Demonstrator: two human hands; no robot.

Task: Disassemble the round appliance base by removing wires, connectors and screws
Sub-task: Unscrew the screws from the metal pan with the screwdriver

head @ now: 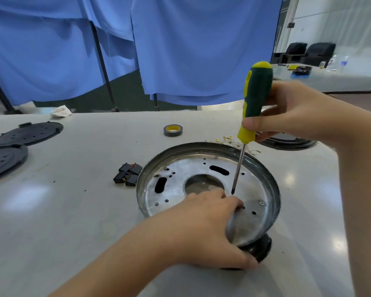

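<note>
The round appliance base (180, 174) is a shallow metal dish with a central hole, slots and small holes, lying open side up on the table. My left hand (204, 230) grips its near rim, fingers reaching inside. My right hand (291, 110) holds a green-and-yellow screwdriver (255, 99) nearly upright; its tip hovers just over the plate beside my left fingertips. One screw (262, 203) sits in the plate near the right rim. A tangle of thin wires with yellow terminals (227, 140) lies behind the base.
Black connectors (128, 175) are piled left of the base. A tape roll (173, 130) stands further back. Two black round covers (28, 133) lie at the far left, another round part (287, 140) at the right under my right hand. Blue cloth hangs behind the table.
</note>
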